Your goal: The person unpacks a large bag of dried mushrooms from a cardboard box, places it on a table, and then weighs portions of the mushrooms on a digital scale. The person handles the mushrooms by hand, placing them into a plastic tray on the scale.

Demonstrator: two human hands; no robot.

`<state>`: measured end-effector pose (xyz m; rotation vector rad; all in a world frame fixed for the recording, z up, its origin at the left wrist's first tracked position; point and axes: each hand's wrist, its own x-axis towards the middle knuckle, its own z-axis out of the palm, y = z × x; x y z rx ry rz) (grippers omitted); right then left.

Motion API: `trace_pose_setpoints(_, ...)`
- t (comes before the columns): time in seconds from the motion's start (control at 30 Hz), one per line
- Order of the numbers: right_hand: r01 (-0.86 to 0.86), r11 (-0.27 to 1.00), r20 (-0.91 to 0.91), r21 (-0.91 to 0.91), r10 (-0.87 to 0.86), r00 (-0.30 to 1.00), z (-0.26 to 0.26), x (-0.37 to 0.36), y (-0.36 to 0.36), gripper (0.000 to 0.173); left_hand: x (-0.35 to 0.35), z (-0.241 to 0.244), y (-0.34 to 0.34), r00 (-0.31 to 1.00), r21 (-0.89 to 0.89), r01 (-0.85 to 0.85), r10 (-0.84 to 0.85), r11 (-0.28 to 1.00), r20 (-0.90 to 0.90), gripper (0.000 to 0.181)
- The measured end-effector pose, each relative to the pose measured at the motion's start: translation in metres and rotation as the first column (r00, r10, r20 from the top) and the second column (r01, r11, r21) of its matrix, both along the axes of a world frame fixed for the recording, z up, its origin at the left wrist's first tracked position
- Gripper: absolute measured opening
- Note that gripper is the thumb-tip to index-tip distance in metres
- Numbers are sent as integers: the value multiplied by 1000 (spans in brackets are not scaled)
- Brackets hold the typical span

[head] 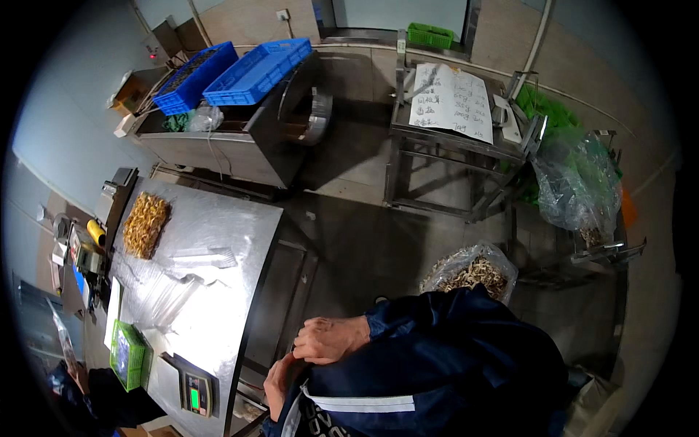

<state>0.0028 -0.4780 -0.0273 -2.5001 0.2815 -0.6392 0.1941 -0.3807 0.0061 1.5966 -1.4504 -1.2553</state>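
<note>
My right hand (331, 338) is held in front of my dark blue jacket, its fingers curled; whether they hold anything is hidden. Just below and touching or nearly touching it is my left hand (279, 382), bent at the wrist, its fingertips hidden behind the other hand and the jacket edge. Beside both hands stands a steel table (218, 322). On it lie a clear bag of yellowish dried food pieces (146, 225), clear plastic bags (169, 300), a digital scale (195, 394) with a lit green display and a green plastic basket (129, 355).
An open bag of dried sliced pieces (475, 276) stands on the floor. Blue crates (256, 74) rest on a steel unit behind. A handwritten sheet (450, 101) lies on a steel stand. A co-worker's hand (81, 377) holds a filled clear bag at the far left.
</note>
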Motion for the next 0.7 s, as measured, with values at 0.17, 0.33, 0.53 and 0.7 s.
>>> trace_pose_setpoints(0.17, 27, 998, 37, 53, -29, 999, 1, -45, -38, 13, -44, 2, -45, 998, 105, -5, 12, 995, -61, 36)
trace_pose_setpoints(0.33, 45, 994, 23, 97, -47, 999, -3, -66, -61, 14, -59, -12, -82, 994, 60, 99, -101, 993, 40, 35)
trace_pose_setpoints(0.53, 233, 971, 23, 54, -234, 972, -15, -77, -72, 11, -65, -17, -132, 909, -154, 358, -306, 921, 281, 27)
trace_pose_setpoints(0.7, 344, 926, -6, 153, -348, 938, -26, -100, -76, 12, -88, -15, -172, 803, -225, 566, -468, 793, 370, 28)
